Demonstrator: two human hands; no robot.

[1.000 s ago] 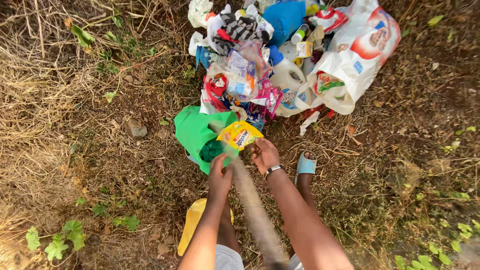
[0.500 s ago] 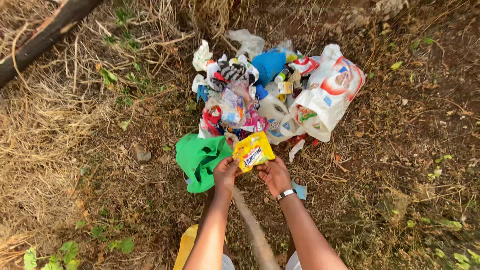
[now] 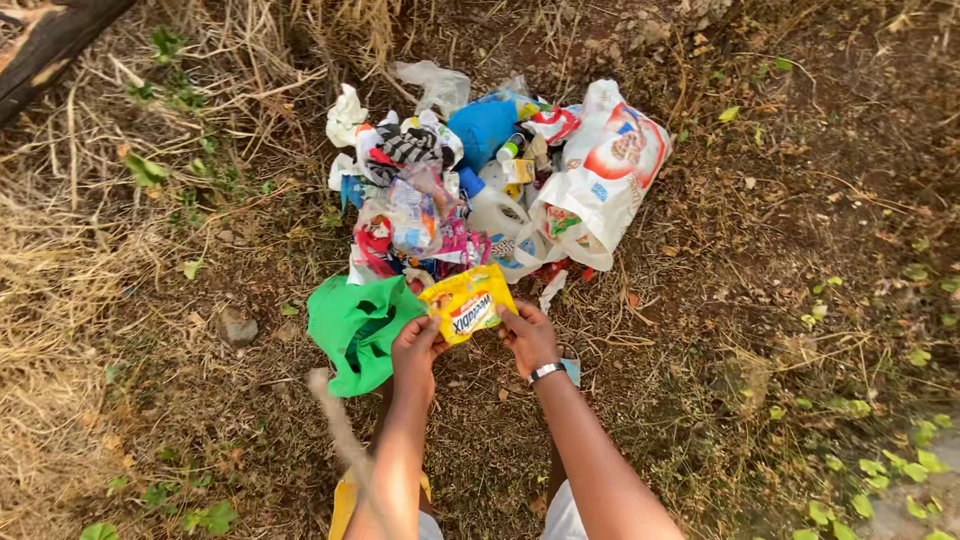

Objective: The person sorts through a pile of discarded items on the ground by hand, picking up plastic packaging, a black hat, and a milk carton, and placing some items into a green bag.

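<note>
A crumpled yellow wrapper [image 3: 467,303] with red print is held between both my hands, low over the ground. My left hand [image 3: 415,347] pinches its left lower edge. My right hand [image 3: 530,338], with a watch at the wrist, grips its right edge. Just left of my left hand lies a green plastic bag [image 3: 357,330], open on the dirt. Right behind the wrapper sits a heap of rubbish [image 3: 470,190]: a white plastic jug [image 3: 497,217], a blue bag [image 3: 482,128], clear wrappers and striped cloth.
A large white printed sack [image 3: 605,175] lies at the heap's right side. Dry grass covers the left, with a dark log [image 3: 45,40] at the top left and a stone [image 3: 236,326] near the green bag. A yellow object [image 3: 344,500] lies by my legs.
Both hands took the yellow wrapper and lifted it off the green bag. The view has shifted, so the heap now sits further left and down.
</note>
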